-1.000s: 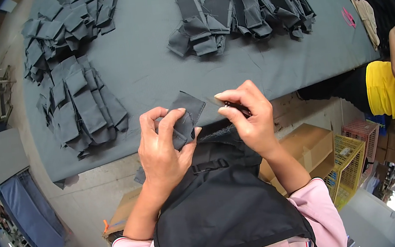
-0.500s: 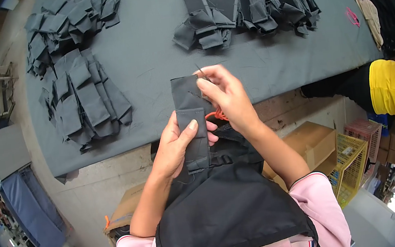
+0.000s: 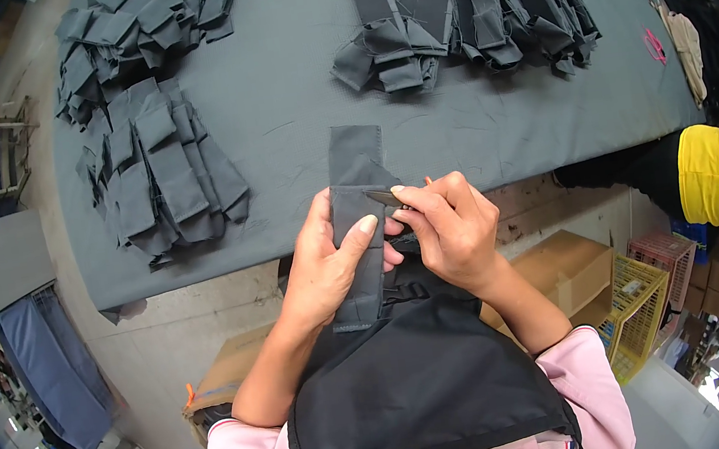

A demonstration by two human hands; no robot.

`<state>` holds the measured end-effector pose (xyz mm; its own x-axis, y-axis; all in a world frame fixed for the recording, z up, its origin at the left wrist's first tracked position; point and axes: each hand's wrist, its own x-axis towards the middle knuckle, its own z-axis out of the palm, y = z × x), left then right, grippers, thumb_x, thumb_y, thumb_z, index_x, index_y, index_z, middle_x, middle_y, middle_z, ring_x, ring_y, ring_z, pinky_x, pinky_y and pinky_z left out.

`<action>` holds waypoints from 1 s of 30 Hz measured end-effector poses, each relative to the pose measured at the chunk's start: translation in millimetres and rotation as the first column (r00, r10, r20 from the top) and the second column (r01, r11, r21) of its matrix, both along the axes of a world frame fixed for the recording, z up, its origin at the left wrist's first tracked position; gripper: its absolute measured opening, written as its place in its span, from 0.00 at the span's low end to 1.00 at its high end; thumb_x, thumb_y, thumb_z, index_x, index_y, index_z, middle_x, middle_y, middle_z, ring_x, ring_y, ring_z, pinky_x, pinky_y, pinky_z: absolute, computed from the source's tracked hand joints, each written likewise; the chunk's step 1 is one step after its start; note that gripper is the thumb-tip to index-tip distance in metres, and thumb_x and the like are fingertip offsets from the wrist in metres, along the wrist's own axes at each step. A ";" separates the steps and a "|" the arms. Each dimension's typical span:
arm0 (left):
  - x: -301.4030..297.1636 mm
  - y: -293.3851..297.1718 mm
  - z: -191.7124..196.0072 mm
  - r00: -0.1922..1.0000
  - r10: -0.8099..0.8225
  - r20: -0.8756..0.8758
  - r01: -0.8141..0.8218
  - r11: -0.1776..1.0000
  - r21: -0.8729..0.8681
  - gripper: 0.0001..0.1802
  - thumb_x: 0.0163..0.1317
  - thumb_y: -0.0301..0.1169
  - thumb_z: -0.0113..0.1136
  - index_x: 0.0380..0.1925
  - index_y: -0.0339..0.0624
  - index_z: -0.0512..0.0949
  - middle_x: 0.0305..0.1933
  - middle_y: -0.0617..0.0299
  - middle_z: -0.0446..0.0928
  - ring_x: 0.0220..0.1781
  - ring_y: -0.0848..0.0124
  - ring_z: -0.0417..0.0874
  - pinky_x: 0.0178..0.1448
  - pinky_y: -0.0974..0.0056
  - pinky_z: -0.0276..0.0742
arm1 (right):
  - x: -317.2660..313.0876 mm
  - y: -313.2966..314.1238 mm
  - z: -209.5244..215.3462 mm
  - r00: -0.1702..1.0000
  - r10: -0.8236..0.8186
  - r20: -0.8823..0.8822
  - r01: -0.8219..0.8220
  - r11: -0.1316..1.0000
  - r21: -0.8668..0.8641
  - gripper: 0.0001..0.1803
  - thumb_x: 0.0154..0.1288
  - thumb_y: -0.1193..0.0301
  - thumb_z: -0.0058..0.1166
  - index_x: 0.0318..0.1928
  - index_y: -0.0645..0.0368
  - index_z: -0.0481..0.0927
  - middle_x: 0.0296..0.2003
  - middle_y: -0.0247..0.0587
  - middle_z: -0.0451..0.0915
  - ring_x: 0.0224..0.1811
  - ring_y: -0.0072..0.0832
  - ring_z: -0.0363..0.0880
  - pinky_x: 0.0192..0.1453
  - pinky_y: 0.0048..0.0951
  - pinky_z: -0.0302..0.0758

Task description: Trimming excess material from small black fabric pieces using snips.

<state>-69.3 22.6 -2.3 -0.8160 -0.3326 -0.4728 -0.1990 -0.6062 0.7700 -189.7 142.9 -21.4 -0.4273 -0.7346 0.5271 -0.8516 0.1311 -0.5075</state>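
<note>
A dark grey sewn fabric piece, a folded strip, stands out over the table's near edge in front of me. My left hand is closed on it, thumb on top and fingers behind. My right hand pinches small dark thread snips, their pointed blades lying against the right edge of the strip near its stitched fold. A bit of orange shows behind the right hand; most of the snips is hidden in the fingers. A black apron covers my front.
Piles of similar grey pieces lie on the covered table: a left pile, a far-left pile and a right pile. Below stand a cardboard box and a yellow crate. Someone's yellow garment shows at right.
My right hand has come down along the strip's right edge, from its top to the stitched fold, with the snips' blades now against the cloth. The left hand keeps its hold.
</note>
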 end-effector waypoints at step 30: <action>3.4 4.8 -3.1 0.999 -0.028 0.030 0.034 0.973 -0.228 0.18 0.64 0.22 0.51 0.53 0.33 0.61 0.41 0.56 0.76 0.30 0.73 0.82 0.33 0.69 0.79 | 10.6 -14.1 7.6 0.987 0.034 0.159 -0.034 0.999 -0.002 0.16 0.44 0.78 0.63 0.38 0.60 0.80 0.28 0.36 0.72 0.21 0.29 0.74 0.24 0.28 0.70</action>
<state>-65.9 27.4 -5.4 -0.8157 -0.4087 -0.4093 -0.2376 -0.4084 0.8813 -179.0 128.9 -13.8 -0.4801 -0.7507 0.4538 -0.7641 0.1038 -0.6367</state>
